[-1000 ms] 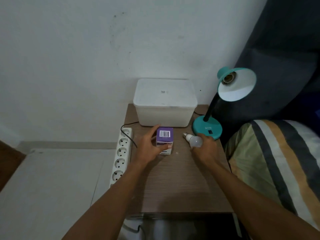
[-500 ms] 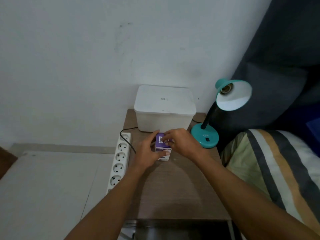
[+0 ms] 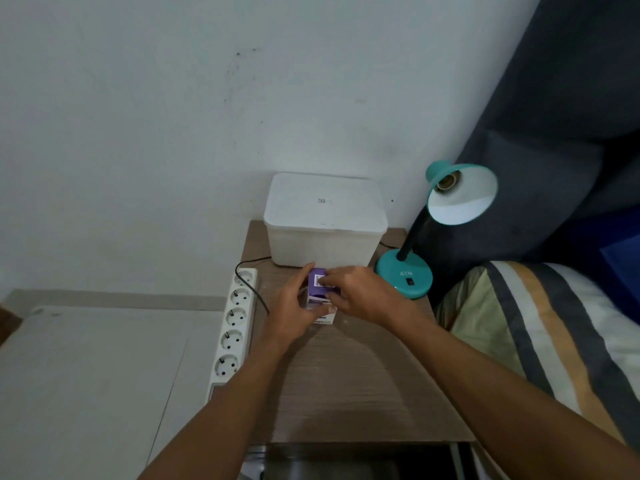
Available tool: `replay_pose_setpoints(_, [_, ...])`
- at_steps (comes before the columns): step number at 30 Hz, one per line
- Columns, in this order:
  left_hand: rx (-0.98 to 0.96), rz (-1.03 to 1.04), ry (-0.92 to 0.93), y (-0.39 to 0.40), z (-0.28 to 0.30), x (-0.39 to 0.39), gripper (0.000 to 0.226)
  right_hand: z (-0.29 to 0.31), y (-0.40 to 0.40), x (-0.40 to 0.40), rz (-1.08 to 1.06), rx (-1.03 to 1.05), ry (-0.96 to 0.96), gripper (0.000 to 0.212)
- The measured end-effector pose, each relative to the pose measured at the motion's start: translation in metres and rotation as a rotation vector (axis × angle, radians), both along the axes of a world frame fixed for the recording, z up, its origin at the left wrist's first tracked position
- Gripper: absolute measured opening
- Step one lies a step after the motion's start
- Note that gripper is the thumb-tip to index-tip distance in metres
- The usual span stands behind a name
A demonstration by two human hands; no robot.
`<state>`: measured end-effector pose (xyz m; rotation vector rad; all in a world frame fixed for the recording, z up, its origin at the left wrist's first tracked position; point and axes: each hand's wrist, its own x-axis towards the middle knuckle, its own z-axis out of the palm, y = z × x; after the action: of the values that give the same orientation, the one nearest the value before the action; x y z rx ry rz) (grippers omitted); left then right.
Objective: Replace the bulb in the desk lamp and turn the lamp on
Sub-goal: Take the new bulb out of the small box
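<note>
Small purple-and-white bulb box (image 3: 319, 297) stands on the wooden surface (image 3: 349, 375), just in front of the white lidded container (image 3: 323, 220). Barcode label on its top face partly visible; print near its lower edge too blurred to read. Left hand (image 3: 294, 308) wraps the box's left side, thumb across the lower front: this grip is clenched on the box. Right hand (image 3: 360, 294) lies over the box's top right, fingertips (image 3: 327, 284) at the top flap; cannot tell whether they pinch the flap or only press on it. Box contents hidden; most of its right face covered by the right hand. No loose bulb can be made out on the surface; the area under the right hand is occluded. Teal desk lamp (image 3: 405, 275) stands at the surface's right rear corner, base just right of the hands, not touching them. Black neck rises to the shade (image 3: 460, 194), which tilts toward the camera; brass socket (image 3: 448, 180) visible inside, holding no bulb. Small dark switch on the base, position unreadable. White five-outlet power strip (image 3: 235, 323) lies along the surface's left edge; a black cord (image 3: 247, 275) runs across its far end, its plug end not clear. Striped bedding (image 3: 540, 334) to the right, cut off by the frame edge.
</note>
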<state>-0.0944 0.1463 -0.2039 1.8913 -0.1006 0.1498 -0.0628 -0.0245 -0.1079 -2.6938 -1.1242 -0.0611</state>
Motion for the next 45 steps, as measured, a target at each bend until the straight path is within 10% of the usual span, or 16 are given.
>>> replay_pose_setpoints(14, [0.011,0.005,-0.004,0.001,-0.003,-0.004,0.095,0.004,0.019,0.02,-0.718,0.747,0.173,0.017])
replay_pose_setpoints(31, [0.097,0.032,0.048,0.004,-0.006,0.0,0.102,-0.011,0.016,0.0,-0.341,0.09,0.055,0.035])
replay_pose_setpoints(45, [0.059,0.025,0.068,0.003,-0.004,0.0,0.104,-0.017,0.013,-0.003,-0.433,0.52,0.116,0.025])
